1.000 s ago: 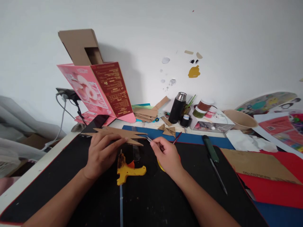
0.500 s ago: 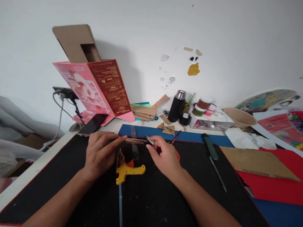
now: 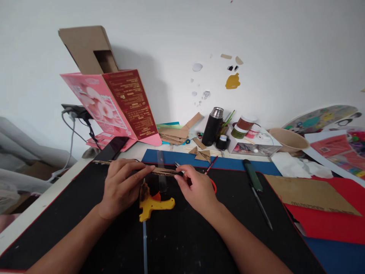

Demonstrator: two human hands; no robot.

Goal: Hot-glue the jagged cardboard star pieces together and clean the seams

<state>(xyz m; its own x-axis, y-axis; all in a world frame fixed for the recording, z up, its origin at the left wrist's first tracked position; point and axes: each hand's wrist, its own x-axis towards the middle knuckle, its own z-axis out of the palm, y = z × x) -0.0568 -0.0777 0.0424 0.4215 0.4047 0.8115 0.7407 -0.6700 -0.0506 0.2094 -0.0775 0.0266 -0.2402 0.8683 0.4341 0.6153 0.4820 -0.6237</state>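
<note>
My left hand (image 3: pixel 121 186) is closed on a long, thin cardboard strip (image 3: pixel 164 171) held edge-on above the black mat, its far end poking out to the left. The strip's right end looks split into layers. There my right hand (image 3: pixel 196 186) pinches the tip between thumb and fingers. A pale pointed metal tip (image 3: pixel 177 164) sticks out beside the right fingers; its kind is hidden by the hand. An orange-red ring (image 3: pixel 213 185) shows partly behind that hand. Between my hands lies a yellow hot glue gun (image 3: pixel 151 205), nozzle away from me, a glue stick (image 3: pixel 145 243) trailing from it.
A clear ruler (image 3: pixel 161 167) lies beyond the strip. To the right are a green-handled utility knife (image 3: pixel 252 177), a pen-like tool (image 3: pixel 261 208) and a cardboard sheet (image 3: pixel 313 194) on red paper. Behind stand a black thermos (image 3: pixel 212 127), paint jars (image 3: pixel 239 131) and a pink box (image 3: pixel 108 106).
My right hand has moved slightly left and its fingertips have met the strip's right end. The left hand keeps its hold. The view has shifted slightly.
</note>
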